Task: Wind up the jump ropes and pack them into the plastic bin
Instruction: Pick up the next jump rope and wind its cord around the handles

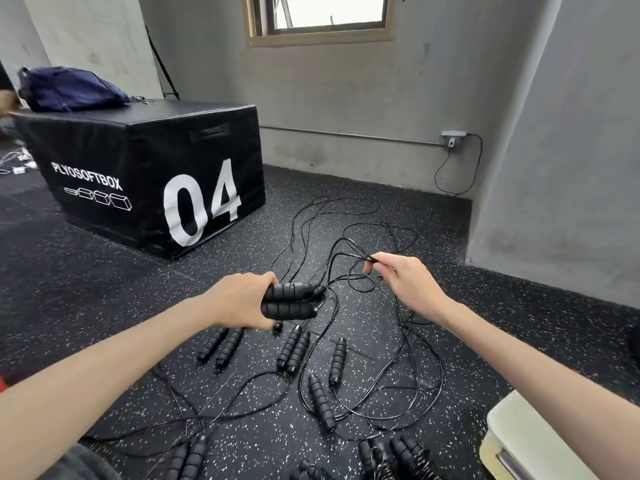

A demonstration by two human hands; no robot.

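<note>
A black plyo box (145,174) marked "04" stands on the speckled floor (86,278), a blue bag (69,88) on its top. A pale plastic bin (512,441) sits at the lower right corner. Loose jump ropes (311,368) lie tangled on the floor beneath both arms. The left hand (242,299) has its fingers curled round a pair of black handles (291,301), held side by side. The right hand (401,278) pinches a bend of thin cord (349,244) between thumb and fingertips, just right of the handles.

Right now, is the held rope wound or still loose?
Loose: left hand grips both handles, right hand pinches a cord trailing across the floor.
</note>
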